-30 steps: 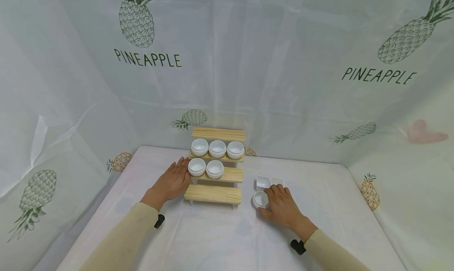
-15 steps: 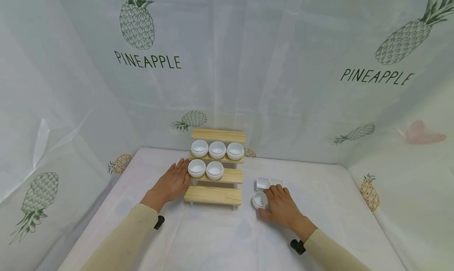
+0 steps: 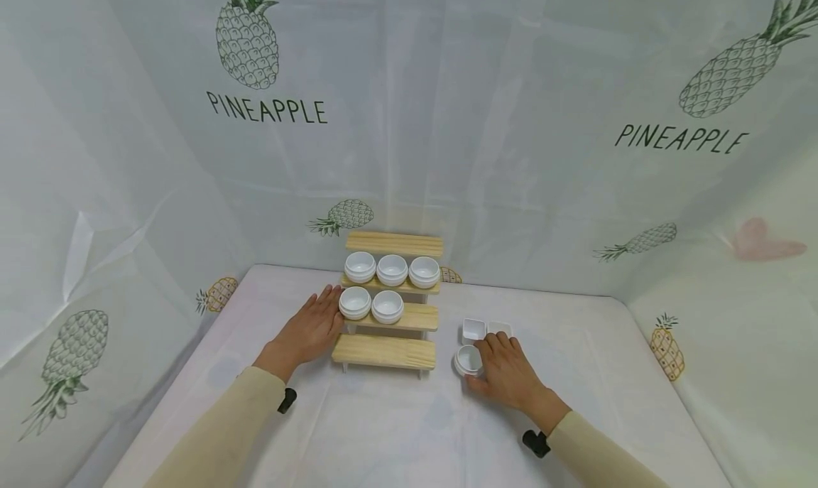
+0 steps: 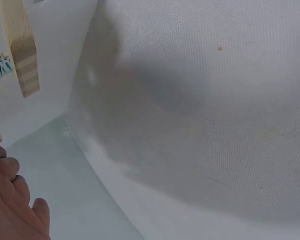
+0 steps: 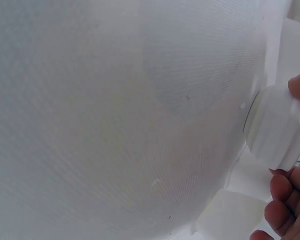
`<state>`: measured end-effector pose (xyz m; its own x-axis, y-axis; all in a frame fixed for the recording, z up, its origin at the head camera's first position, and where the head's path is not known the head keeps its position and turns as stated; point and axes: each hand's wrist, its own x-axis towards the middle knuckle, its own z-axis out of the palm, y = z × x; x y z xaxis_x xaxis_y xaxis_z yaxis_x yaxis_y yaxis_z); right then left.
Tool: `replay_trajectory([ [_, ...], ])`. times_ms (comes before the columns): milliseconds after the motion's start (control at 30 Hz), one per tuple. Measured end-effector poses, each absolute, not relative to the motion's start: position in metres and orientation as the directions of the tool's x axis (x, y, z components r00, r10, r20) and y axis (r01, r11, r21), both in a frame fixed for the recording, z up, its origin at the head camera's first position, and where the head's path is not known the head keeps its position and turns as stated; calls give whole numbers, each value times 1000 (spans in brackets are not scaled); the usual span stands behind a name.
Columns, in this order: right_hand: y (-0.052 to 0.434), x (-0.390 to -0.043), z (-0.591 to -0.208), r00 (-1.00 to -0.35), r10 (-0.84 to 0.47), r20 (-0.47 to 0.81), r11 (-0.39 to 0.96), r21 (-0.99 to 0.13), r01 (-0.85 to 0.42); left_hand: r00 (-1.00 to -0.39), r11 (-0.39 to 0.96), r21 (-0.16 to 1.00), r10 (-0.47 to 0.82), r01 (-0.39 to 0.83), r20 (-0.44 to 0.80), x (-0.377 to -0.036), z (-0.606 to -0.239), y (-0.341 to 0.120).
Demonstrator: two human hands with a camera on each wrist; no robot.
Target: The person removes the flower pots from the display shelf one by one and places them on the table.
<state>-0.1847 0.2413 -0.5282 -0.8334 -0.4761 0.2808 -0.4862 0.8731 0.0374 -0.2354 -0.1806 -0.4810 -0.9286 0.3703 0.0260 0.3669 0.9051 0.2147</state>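
Observation:
My right hand (image 3: 510, 371) pinches a small round white bowl (image 3: 469, 361) between thumb and fingertips, low at the tabletop. In the right wrist view the thumb lies on one side of this bowl (image 5: 275, 127) and the fingertips on the other. Just behind it stand two square white dishes (image 3: 473, 330), the right one partly covered by my fingers. My left hand (image 3: 309, 330) rests against the left side of a tiered wooden stand (image 3: 383, 351), fingers extended. Three round bowls (image 3: 393, 269) fill one tier; two more (image 3: 387, 307) sit on the tier below, toward its left.
The stand's top tier (image 3: 394, 244) and lowest tier are bare wood, close to the curtain backdrop (image 3: 460, 154) printed with pineapples. A white cloth (image 3: 383, 431) covers the table, whose back edge runs just behind the stand. Black wrist cameras (image 3: 536, 443) sit under both wrists.

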Motion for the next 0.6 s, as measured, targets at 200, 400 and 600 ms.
replay_trajectory([
  [200, 240, -185, -527, -842, -471, 262, 877, 33, -480, -930, 906, 216, 368, 364, 26, -234, -479, -181],
  [400, 240, -185, -526, -849, -469, 245, 880, 43, -473, -928, 903, 219, 372, 369, 28, -234, -479, -181],
  [600, 242, -185, -524, -818, -487, 306, 868, 67, -492, -928, 904, 213, 372, 370, 28, -235, -480, -180],
])
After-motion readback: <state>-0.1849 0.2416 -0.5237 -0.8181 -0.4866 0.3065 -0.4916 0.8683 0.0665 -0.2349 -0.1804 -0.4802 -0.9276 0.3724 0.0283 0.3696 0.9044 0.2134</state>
